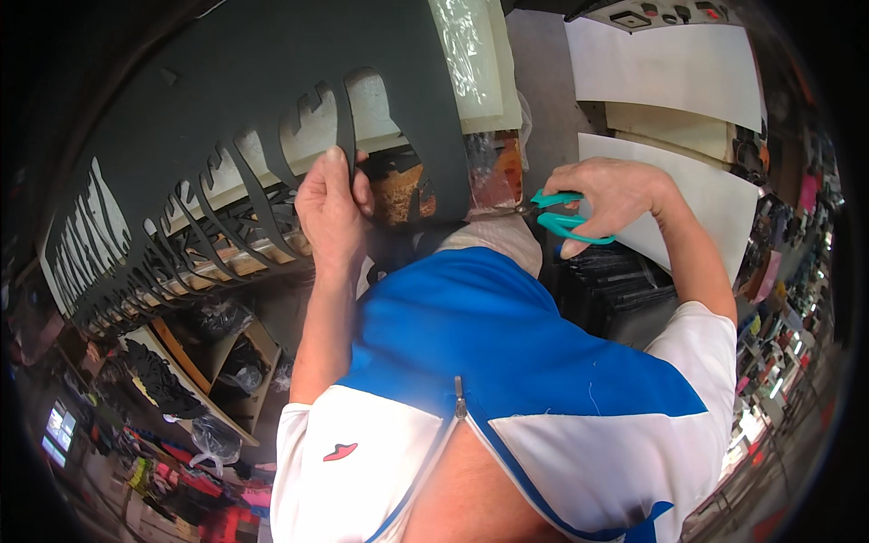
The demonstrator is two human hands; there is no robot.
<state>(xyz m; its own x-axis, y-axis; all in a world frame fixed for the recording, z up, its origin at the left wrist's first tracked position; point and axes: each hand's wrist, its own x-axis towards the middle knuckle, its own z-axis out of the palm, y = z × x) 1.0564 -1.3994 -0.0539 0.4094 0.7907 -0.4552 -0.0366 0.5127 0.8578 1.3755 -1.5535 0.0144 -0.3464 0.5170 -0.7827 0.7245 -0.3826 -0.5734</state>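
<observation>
A large dark grey sheet (226,77) spreads over the bench. Rows of curved cut-outs along its near side leave thin strips hanging down. My left hand (333,206) is closed on one of these strips, thumb and fingers pinching it beside a tall cut-out. In my right hand (620,197) is a pair of scissors (563,220) with teal handles, fingers through the loops. The blades point left, toward the lower right end of the sheet. Whether they touch the sheet is hard to tell.
A pale block (484,100) with shiny clear film lies right of the sheet. White boards (670,77) rest farther right, below a machine panel with knobs (670,13). Wooden shelving (258,362) with plastic bags stands at lower left. A black stack (606,290) sits under my right hand.
</observation>
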